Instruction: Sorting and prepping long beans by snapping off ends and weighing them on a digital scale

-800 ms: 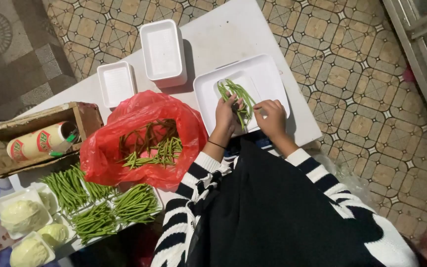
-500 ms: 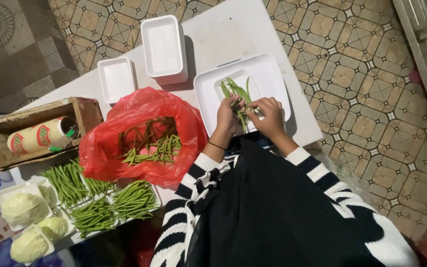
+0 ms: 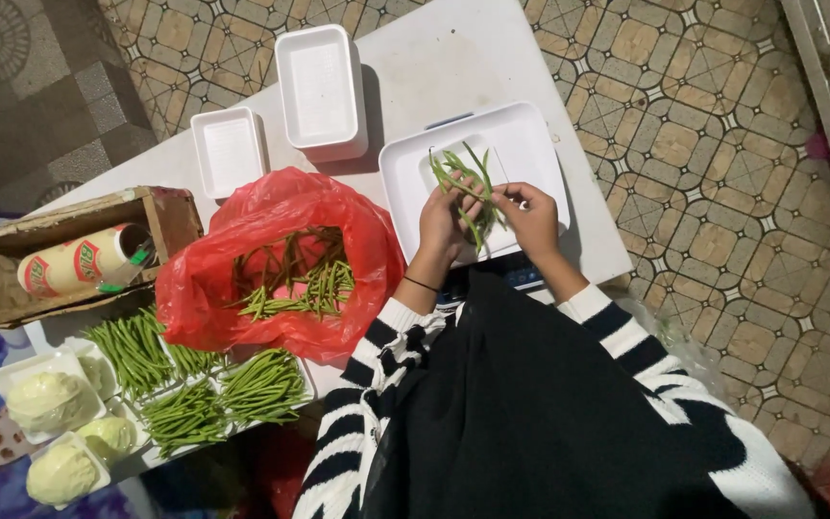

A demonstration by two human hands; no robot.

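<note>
Over the white tray (image 3: pixel 540 135) at the table's far right, both hands meet on a small bunch of green beans (image 3: pixel 465 183). Left hand (image 3: pixel 442 223): fingers curled up and closed around the lower part of the bunch, thumb side toward the beans; the stems fan out above it, away from the person. Right hand (image 3: pixel 534 217): fingertips pinched onto the bunch from the right, approx. level w/ the left hand's fingertips. Exact no. of beans each hand grips can't be told; the fingers overlap there. The bunch sits between the two hands, tips over the tray's centre; whether any bean touches the tray floor is unclear, prob. a few do.

Ref. layout, rest of table (image 3: pixel 453 58):
- Red plastic bag (image 3: pixel 348 288), just left of the left wrist, mouth open, holding loose green and darker beans.
- Deep white tub (image 3: pixel 319 86), beyond the bag, near the tray's left edge but apart from it.
- Small white tray (image 3: pixel 228 149), left of the tub.
- Wooden crate (image 3: pixel 21 250), far left, w/ a roll of film (image 3: pixel 79 264) lying in it.
- Packed bean trays (image 3: pixel 194 384), near edge, below the bag, filled w/ beans laid in rows.
- Cabbages (image 3: pixel 45 404) in small white trays, at the bottom-left corner.

Striped black-and-white sleeves (image 3: pixel 377 356) cover both forearms; a thin dark band sits on the left wrist.
</note>
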